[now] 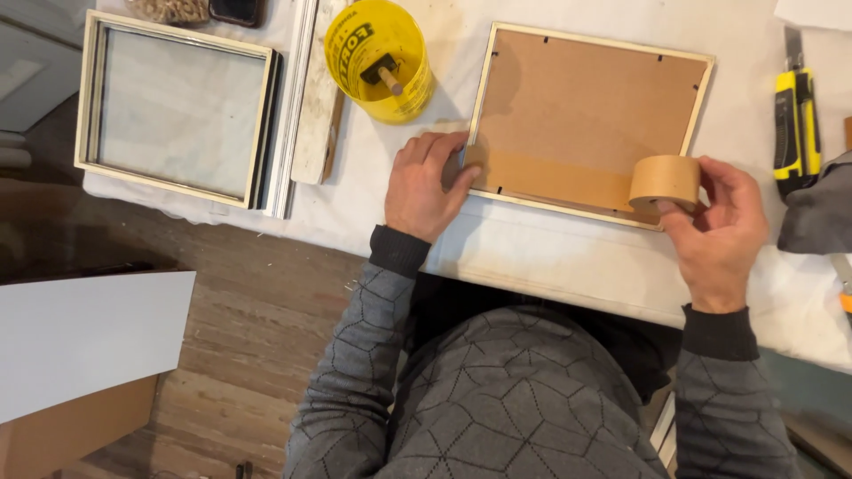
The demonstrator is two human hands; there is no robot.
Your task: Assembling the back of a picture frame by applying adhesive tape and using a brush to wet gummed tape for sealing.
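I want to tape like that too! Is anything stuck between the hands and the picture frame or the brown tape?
Nothing visible is. The left hand presses the tape strip directly onto the frame back. The right hand holds the tape roll directly at the frame's lower right corner.

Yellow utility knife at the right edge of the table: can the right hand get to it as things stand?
Probably yes, once freed: the right hand holds the tape roll, and the utility knife lies just beyond it with bare cloth between.
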